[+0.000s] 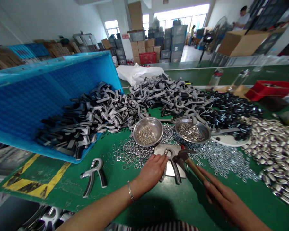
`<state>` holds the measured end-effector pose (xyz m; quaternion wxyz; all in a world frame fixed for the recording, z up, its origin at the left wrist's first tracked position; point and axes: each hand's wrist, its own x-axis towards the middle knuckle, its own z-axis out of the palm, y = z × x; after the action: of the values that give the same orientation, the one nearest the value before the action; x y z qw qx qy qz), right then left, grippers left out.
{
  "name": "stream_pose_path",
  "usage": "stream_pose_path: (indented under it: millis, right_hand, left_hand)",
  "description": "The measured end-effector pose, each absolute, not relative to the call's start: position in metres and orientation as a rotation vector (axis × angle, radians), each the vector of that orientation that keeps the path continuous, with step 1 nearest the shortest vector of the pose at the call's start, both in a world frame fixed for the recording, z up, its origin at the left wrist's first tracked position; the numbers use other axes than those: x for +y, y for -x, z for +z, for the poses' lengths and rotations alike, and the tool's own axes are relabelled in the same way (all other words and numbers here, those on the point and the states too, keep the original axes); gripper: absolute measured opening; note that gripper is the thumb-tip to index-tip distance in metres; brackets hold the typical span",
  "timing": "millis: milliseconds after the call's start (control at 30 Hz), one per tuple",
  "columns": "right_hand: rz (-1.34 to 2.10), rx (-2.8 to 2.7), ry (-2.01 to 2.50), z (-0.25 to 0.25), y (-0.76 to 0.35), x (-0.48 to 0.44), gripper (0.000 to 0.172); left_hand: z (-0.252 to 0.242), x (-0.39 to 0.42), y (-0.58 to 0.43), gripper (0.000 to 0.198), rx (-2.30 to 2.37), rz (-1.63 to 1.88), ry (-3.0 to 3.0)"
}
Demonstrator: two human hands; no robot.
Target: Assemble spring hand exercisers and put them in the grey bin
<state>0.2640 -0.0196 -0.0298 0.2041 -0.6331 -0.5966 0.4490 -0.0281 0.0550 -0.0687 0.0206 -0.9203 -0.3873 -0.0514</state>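
Observation:
My left hand [153, 171] grips the top of a black-and-grey spring hand grip exerciser [174, 170], which rests on a steel plate [177, 171]. My right hand [225, 200] holds the wooden handle of a small hammer [194, 169], whose metal head [183, 156] sits close to the exerciser's top. Another hand grip exerciser [95, 176] lies on the green mat to the left. Loose steel washers [219, 160] are scattered just beyond both hands. Two steel bowls [148, 131] hold small metal parts.
A tipped blue plastic crate [50, 106] spills black-and-grey grip handles [86, 118] across the green workbench [163, 211]. Beyond lie black screws [231, 112], silver cylinders [272, 150] and a red tray [269, 89]. A person [242, 19] stands at the back right by cardboard boxes.

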Motion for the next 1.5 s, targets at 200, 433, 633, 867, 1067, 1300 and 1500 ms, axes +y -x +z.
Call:
stream_pose_path:
  millis: [200,433,633,867,1067,1300,1500]
  right_hand:
    - [1.26,-1.745,1.764,-0.035,-0.262,-0.026,0.061]
    - [1.142,-1.8,1.724,-0.035,-0.263,-0.027,0.058]
    - [1.16,-1.851,1.731,-0.027,-0.262,-0.024,0.059]
    - [0.922,-1.991,1.605,0.019,-0.25,-0.009,0.056]
    - [0.991,-2.212,1.562,0.007,-0.236,0.01,0.054]
    - [0.993,-2.179,1.577,0.001,-0.237,0.015,0.055]
    - [0.899,-2.093,1.628,0.006,-0.236,0.043,0.057]
  left_hand:
    - [-0.068,0.055,0.028,0.046,-1.354,-0.322,2.907]
    - [-0.064,0.061,0.023,0.044,-1.294,-0.321,2.955]
    - [-0.067,0.069,0.025,0.043,-1.711,-0.814,3.006]
    - [-0.062,0.086,0.036,0.032,-1.776,-0.771,2.96]
    - [-0.052,0.099,0.037,0.013,-1.561,-0.428,3.029]
    - [-0.049,0.098,0.033,0.014,-1.515,-0.337,3.001]
    - [-0.053,0.099,0.034,0.014,-1.459,-0.314,2.962]
